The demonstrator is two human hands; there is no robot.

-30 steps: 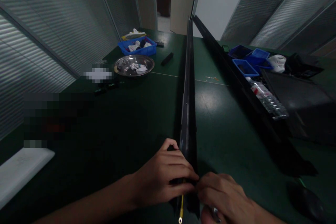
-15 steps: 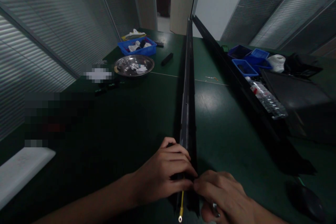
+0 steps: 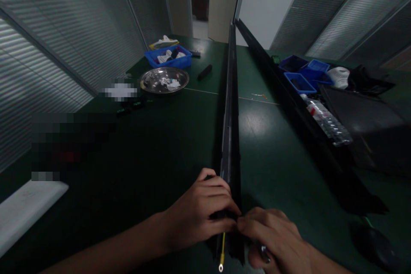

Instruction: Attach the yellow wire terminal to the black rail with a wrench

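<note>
A long black rail point(image 3: 230, 120) runs away from me down the middle of the green table. Over its near end lies my left hand point(image 3: 205, 209), fingers wrapped across the rail. Out from under that hand comes a yellow wire point(image 3: 222, 246) with a metal ring terminal at its tip. My right hand point(image 3: 272, 233) is closed at the rail's right side, its fingertips touching near those of the left. A small shiny metal tool point(image 3: 265, 254) shows partly in the right hand; the rest of it is hidden by the fingers.
A second black rail point(image 3: 289, 98) lies to the right, beside blue bins point(image 3: 300, 83), a plastic bottle point(image 3: 327, 120) and a dark computer mouse point(image 3: 374, 242). Back left are a metal bowl point(image 3: 152, 82) and a blue basket point(image 3: 183, 61). A white block point(image 3: 28, 209) lies at left.
The metal tool in my right hand has tilted slightly. Both hands otherwise stay in nearly the same place on the rail.
</note>
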